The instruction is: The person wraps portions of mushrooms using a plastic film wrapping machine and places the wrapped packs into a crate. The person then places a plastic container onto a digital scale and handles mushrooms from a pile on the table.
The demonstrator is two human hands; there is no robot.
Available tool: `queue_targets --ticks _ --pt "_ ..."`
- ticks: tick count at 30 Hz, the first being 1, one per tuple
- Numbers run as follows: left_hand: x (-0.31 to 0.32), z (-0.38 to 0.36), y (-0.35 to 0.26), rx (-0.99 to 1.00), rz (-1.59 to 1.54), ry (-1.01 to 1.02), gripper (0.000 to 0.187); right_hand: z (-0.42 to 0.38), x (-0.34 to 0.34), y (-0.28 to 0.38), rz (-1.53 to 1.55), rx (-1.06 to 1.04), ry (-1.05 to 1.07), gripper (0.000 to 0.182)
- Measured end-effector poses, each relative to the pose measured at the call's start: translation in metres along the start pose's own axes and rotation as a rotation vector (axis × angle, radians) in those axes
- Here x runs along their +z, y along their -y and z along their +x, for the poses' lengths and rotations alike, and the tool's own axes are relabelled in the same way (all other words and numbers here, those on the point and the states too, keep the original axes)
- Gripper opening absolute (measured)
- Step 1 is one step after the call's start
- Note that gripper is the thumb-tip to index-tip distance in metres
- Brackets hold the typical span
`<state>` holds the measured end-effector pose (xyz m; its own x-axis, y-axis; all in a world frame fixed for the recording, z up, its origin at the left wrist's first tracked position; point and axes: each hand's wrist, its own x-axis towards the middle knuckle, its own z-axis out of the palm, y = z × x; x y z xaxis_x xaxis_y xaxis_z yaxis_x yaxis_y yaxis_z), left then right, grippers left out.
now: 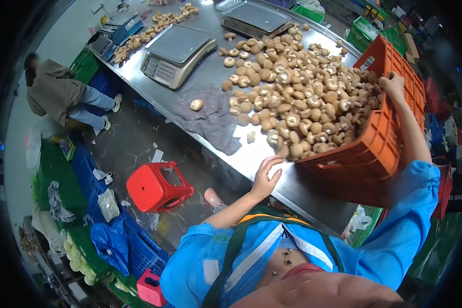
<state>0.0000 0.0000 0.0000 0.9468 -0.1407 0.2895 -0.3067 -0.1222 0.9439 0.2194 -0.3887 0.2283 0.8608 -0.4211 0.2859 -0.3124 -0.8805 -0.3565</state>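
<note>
An orange crate (380, 149) lies tipped at the right of the metal table, its opening toward a large heap of brown mushrooms (303, 97) that spreads from inside it over the tabletop. My right hand (393, 84) is closed round the crate's upper rim. Near the heap's front edge and the crate's lower corner, my left hand (266, 178) has its fingers apart and holds nothing. A grey cloth (208, 115) with one mushroom on it lies left of the heap.
Two scales, one silver (179, 54) and one farther back (256, 19), stand on the metal table (251, 154). A red stool (156, 187) is on the floor at left. Another person (61, 92) stands at the far left, near green and blue crates.
</note>
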Motion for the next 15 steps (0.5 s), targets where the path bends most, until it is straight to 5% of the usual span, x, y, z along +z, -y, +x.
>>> queue_targets --ticks 2,3,7,10,11,15 --pt "-0.028 0.003 0.002 -0.047 -0.030 0.072 0.023 0.020 0.019 -0.046 0.059 -0.138 -0.140 0.024" --pt "-0.038 -0.034 0.010 -0.090 -0.238 0.073 0.021 0.016 -0.037 -0.006 -0.044 -0.123 -0.046 0.022" --pt "-0.212 -0.083 0.045 -0.346 -0.223 0.242 0.022 -0.034 -0.016 0.084 -1.016 -0.227 -0.094 0.023" --pt "-0.296 -0.133 0.083 -0.551 -0.274 0.288 0.029 -0.051 0.006 0.222 -0.565 -0.443 0.166 0.022" --pt "-0.321 -0.143 0.089 -0.662 -0.282 0.336 0.033 -0.063 0.033 0.259 -0.425 -0.671 0.104 0.021" --pt "-0.387 -0.137 0.092 -0.625 -0.344 0.303 0.040 -0.201 0.171 0.413 -0.508 -0.796 0.563 0.017"
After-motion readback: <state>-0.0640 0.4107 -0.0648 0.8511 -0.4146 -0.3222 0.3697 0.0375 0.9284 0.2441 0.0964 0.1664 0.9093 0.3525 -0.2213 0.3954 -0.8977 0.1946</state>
